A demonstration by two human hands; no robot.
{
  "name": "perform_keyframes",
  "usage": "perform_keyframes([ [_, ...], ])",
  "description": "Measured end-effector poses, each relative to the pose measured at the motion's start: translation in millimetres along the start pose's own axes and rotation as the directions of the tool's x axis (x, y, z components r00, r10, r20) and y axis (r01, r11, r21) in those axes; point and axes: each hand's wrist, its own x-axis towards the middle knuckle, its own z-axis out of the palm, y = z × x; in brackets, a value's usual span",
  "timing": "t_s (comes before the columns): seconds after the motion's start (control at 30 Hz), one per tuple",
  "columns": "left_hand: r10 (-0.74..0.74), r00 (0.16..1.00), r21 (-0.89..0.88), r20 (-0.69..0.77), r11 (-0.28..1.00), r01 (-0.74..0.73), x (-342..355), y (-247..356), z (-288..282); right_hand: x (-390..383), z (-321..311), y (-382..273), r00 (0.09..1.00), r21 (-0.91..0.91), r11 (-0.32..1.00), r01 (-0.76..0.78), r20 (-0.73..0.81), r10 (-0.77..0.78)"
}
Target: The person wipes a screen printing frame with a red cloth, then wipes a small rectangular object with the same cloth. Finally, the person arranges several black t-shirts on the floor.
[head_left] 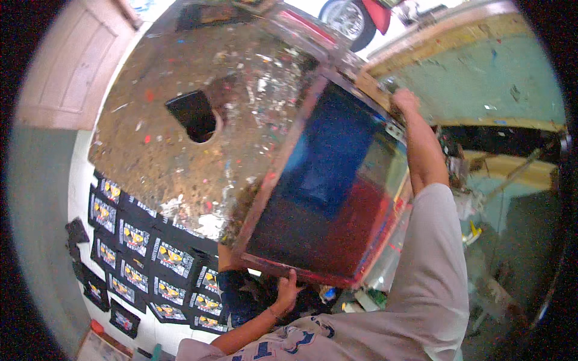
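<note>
A screen printing frame (274,174) with wooden edges lies tilted in front of me, its mesh dark blue at the far part and red at the near part. My left hand (289,292) grips its near edge, the thumb up against the wood and the other fingers partly hidden. At the far right side of the frame, my right hand (406,102) is closed beside a wooden block (373,90). What lies in its fingers is too blurred to make out. Left of the frame, a black piece of fabric (191,109) rests on the paint-stained board (174,162), partly over a round hole.
Several black printed fabric pieces (133,237) lie on the white floor at the lower left. Another person's arm and dark clothing (238,289) show under the frame's near left corner. A greenish panel (481,78) stands at right; a wheel (344,21) is beyond the board.
</note>
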Motion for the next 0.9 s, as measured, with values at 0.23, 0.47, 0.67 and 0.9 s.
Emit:
perform_keyframes([
  [0.23, -0.160, 0.978, 0.167, -0.135, 0.969, 0.182, 0.3, 13.2, -3.2, 20.6, 20.1, 43.8, 0.969, 0.297, 0.951, -0.083, 0.247, 0.007],
  [0.47, 0.143, 0.972, 0.280, -0.189, 0.956, -0.086, 6.2, -17.4, -6.5, 1.5, 23.6, 68.5, 0.901, 0.786, 0.566, -0.249, 0.402, -0.162],
  [0.67, 0.080, 0.979, 0.165, -0.187, 0.985, -0.049, -10.2, 7.1, 8.6, -14.1, -2.5, -4.3, 0.973, -0.001, 0.976, 0.220, 0.069, -0.219],
  [0.9, 0.063, 0.978, 0.271, -0.201, 0.963, -0.006, -20.9, 24.8, 17.2, -3.9, 38.6, 62.2, 0.957, 0.718, 0.695, 0.023, 0.185, -0.223],
])
